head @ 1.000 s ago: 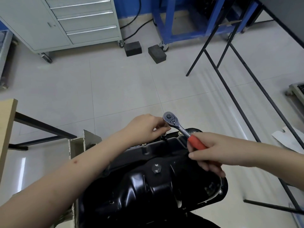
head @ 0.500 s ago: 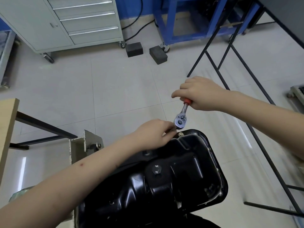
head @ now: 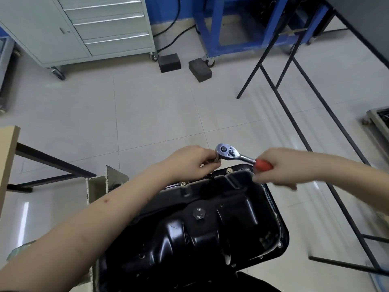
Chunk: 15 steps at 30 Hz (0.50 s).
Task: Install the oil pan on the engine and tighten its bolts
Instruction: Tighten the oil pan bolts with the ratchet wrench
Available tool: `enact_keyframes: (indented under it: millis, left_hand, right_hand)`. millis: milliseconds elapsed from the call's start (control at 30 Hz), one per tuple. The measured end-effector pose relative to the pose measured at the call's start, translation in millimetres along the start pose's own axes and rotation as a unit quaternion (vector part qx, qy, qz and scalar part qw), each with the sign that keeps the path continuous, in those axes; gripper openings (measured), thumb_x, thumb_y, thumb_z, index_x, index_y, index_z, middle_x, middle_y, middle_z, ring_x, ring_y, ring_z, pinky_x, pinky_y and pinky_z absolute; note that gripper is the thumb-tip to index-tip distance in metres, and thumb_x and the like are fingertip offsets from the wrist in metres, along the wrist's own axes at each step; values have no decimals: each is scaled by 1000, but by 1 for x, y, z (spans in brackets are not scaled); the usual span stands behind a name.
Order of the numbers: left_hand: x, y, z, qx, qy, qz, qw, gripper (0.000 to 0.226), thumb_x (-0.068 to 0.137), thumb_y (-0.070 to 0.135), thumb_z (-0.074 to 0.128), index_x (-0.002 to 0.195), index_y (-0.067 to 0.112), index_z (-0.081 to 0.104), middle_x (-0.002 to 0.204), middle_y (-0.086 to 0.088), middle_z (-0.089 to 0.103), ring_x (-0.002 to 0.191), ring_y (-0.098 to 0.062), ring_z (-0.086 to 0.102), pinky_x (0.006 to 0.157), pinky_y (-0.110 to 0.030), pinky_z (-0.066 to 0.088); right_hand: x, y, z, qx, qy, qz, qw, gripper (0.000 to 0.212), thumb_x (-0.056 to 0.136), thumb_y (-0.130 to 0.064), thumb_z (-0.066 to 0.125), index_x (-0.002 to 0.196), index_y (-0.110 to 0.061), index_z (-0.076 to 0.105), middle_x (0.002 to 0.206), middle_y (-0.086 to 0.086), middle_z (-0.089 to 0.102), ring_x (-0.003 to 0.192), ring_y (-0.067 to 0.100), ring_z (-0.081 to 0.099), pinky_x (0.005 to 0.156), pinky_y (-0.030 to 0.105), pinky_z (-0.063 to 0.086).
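Since half a second ago, the ratchet handle has swung from beyond the oil pan [head: 210, 224] toward its right side. The left hand [head: 190, 163] pinches the socket under the ratchet [head: 228, 153] at the pan's far rim; the right hand [head: 280, 167] grips the red handle. The socket should be held square on the bolt during each stroke.

Oil pan [head: 210, 228]: glossy black, deep side up, near centre, drain plug facing the camera.
Bolts [head: 229, 170]: brass-coloured heads seated along the far flange.
Ratchet [head: 228, 153]: chrome head, red handle, above the far rim.

Bright even light, right hand [head: 280, 165] blurred (wide-angle)
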State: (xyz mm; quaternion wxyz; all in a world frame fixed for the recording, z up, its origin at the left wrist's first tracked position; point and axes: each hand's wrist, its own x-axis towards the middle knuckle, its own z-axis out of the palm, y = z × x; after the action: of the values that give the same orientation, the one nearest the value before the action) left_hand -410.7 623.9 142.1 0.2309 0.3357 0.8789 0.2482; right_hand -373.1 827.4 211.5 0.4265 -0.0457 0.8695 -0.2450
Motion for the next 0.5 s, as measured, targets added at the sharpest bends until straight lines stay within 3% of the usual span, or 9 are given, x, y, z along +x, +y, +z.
enact_keyframes:
  millis: [100,167,300,367,433,500]
  left_hand:
    - [0,-1,1,28,3,7,1000,28,94,27,45,103,7,63,95,-8,69,85,-27,60,70,-30,41]
    - [-3,-1,1,32,10,6,999,27,94,26,45,99,6,63,83,-8,66,75,-29,55,62,-28,33]
    - [-6,-4,-1,14,17,-28,999,30,95,26,44,94,4,62,67,-4,53,64,-21,43,59,-28,31]
    - [-8,-5,-2,0,24,-41,999,31,95,26,43,95,3,64,71,-5,58,65,-21,46,58,-24,29]
    - [-7,-3,-1,3,19,-38,999,30,95,25,42,100,4,63,86,-10,67,74,-25,54,63,-25,32]
    - [-3,2,1,26,6,-25,999,30,96,26,40,104,6,61,94,-13,67,83,-30,57,71,-30,38]
  right_hand:
    - [-21,-9,32,280,-110,-2,954,26,91,-12,49,67,-11,39,39,-5,43,30,11,39,37,18,35]
    - [-24,-15,38,305,-129,-12,943,26,92,-12,47,69,-12,37,41,-3,44,30,11,39,37,19,36]
    - [-7,-17,11,152,-98,-22,983,18,87,-6,50,70,-11,45,38,-4,45,29,10,39,34,19,34]
    - [6,-15,-14,49,-80,-29,995,13,82,-3,51,75,-15,54,43,-7,46,35,10,41,36,21,36]
    - [23,-12,-37,-87,-42,-46,994,24,81,-5,52,83,-28,59,54,-9,50,47,3,48,46,16,38]
    - [45,-10,-51,-269,34,-71,960,31,83,-8,49,95,-36,58,76,-10,56,75,7,55,64,21,39]
